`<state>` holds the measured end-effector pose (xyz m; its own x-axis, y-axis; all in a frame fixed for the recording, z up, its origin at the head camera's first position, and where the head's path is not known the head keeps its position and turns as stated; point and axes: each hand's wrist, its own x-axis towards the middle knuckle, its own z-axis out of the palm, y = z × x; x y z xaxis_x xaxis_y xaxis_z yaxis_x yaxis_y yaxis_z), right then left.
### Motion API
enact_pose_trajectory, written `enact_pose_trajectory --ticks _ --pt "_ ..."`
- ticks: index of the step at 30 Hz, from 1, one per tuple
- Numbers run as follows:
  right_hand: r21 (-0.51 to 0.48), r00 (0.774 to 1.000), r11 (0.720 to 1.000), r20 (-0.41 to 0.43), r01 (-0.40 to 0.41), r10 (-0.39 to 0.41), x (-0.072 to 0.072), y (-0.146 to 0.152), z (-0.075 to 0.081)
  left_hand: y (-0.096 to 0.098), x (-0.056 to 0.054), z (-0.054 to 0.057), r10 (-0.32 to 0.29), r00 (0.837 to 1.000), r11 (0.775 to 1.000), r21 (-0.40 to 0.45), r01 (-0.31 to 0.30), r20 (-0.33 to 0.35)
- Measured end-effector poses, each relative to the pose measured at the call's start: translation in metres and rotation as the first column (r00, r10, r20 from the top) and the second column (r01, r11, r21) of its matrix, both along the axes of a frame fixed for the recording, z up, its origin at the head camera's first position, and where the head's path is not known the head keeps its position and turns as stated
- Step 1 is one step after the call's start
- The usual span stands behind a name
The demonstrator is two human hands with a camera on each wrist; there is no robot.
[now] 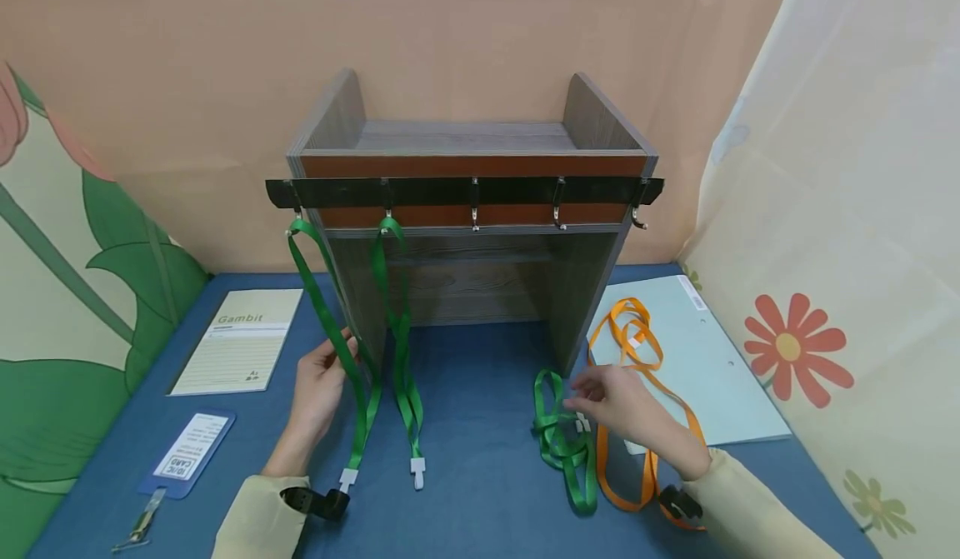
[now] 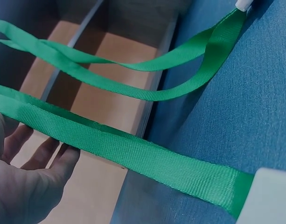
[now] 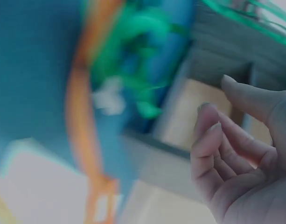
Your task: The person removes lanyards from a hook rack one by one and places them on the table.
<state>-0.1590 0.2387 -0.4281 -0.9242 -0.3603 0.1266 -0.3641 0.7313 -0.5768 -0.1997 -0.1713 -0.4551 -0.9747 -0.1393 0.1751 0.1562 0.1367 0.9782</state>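
Two green lanyards hang from the leftmost hooks of a black rail; the outer lanyard (image 1: 325, 317) and the inner lanyard (image 1: 405, 376) end in white clips. My left hand (image 1: 318, 388) is at the outer one, its loosely bent fingertips against the strap's edge and partly hidden behind it in the left wrist view. Over the table at the right, my right hand (image 1: 618, 401) holds nothing, fingers loosely curled, thumb apart. Just left of it lies a bundled green lanyard (image 1: 555, 438) with a white clip. An orange lanyard (image 1: 637, 342) lies partly under the right forearm.
The black hook rail (image 1: 435, 192) crosses the front of a grey wooden shelf (image 1: 345, 117); its three right hooks are bare. At left lie a notepad (image 1: 243, 334) and a blue badge holder (image 1: 191, 451). A pale blue folder (image 1: 720, 392) lies at right.
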Motion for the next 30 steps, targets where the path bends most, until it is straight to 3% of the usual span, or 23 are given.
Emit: enact_pose_trajectory --ticks 7,14,16,19,22,30 --pt "-0.088 0.982 0.993 -0.183 -0.073 0.056 -0.013 -0.059 0.051 -0.001 -0.001 -0.001 0.006 1.0 1.0 -0.007 -0.006 0.0" --pt "-0.194 0.895 0.964 -0.439 -0.182 0.081 -0.028 -0.118 0.092 0.0 -0.001 0.0 -0.007 1.0 1.0 -0.004 0.007 -0.019" --pt "-0.229 0.874 0.95 -0.479 -0.211 0.078 -0.032 -0.131 0.101 0.0 -0.001 0.0 -0.01 1.0 1.0 -0.01 0.01 -0.02" --pt "-0.287 0.862 0.926 -0.501 -0.244 0.072 -0.038 -0.147 0.113 0.001 -0.001 -0.001 -0.007 1.0 1.0 -0.012 0.006 -0.019" --pt "-0.354 0.872 0.894 -0.484 -0.276 0.077 -0.043 -0.16 0.123 0.001 -0.001 -0.001 0.0 1.0 1.0 -0.011 0.0 -0.021" --pt "-0.57 0.945 0.773 -0.306 -0.277 0.113 -0.046 -0.187 0.144 -0.001 -0.001 -0.003 0.003 1.0 1.0 -0.018 -0.003 -0.028"
